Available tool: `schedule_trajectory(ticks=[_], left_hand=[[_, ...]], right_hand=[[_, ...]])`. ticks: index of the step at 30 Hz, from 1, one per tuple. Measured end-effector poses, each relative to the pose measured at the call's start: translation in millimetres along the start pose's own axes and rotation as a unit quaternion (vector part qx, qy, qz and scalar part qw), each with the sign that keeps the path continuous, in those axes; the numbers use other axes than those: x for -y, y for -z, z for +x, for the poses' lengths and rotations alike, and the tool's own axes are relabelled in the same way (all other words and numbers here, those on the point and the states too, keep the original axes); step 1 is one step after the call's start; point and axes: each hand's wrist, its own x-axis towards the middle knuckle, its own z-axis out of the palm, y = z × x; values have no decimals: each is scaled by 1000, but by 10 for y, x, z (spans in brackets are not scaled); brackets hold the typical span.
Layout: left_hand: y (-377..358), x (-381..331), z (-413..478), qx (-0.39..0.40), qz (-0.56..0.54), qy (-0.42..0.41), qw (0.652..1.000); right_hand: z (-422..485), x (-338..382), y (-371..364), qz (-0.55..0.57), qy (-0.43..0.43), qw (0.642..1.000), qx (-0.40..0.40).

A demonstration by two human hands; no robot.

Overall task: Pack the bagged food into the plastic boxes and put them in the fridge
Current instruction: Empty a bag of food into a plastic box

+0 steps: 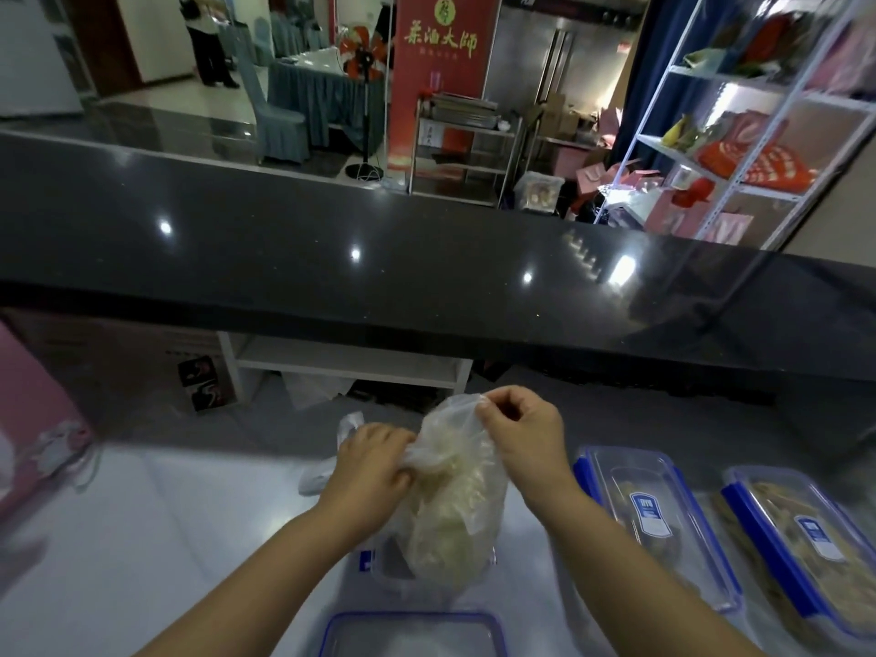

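Pinching bag (452, 509) mouth: my left hand (374, 464) at 9, right hand (521, 431) at 1. Bag's long axis 12–6, mouth at 12. Box (381, 564) beneath mostly hidden; food blurred.

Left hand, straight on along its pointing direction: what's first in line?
The left hand already pinches the food bag, so that; beyond it probably the right hand, depth unclear.

Clear bag of pale food (450, 505) upright, bottom inside open clear box (386, 569), near edge, centre. Blue-rimmed lid (412, 633) just nearer. Right: first filled box (649, 519) and second filled box (815, 552), both clipped shut.
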Motion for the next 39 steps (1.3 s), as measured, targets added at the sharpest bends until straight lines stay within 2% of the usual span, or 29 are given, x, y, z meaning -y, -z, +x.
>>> schedule_trajectory(ticks=[2,5,7,9,12,14,16,18,20,23,28,32,35,39], left_hand=[[32,84,-20,-2,61,18,998],[180,17,-68,-97,5,-11,995],[251,-107,-116,-129,-31,-55,990],[271,-210,-152,-113,-33,-109,987],[287,-353,-187,-13,-42,-125,991],[266,-389,-200,34,-37,-165,985],[212,-356,-192,38,-3,-230,972],[167,-274,-147,-13,29,-276,961],[174,-179,-115,-47,20,-258,965],[205,-8,-145,-76,41,-174,981],[289,211,-198,-81,168,-31,982],[274,258,-198,-56,175,-3,983],[232,293,-227,-37,145,-1,989],[235,315,-273,-11,111,-4,994]], right_hand=[[-28,-80,-87,-24,-20,999,40],[-20,-123,-140,-7,-45,997,66],[21,-111,-134,17,-60,995,76],[60,-95,-121,52,-80,990,101],[79,-106,-84,108,-103,979,140],[72,-145,-50,130,-114,972,159],[62,-177,-29,131,-116,970,171],[58,-205,-17,130,-115,972,158],[54,-233,6,124,-116,978,120],[33,-322,59,76,-108,988,75],[16,-496,28,27,-111,991,72],[51,-578,-150,-40,-100,987,117],[27,-655,-284,-139,-64,975,161],[-46,-703,-277,-219,-22,962,163]])
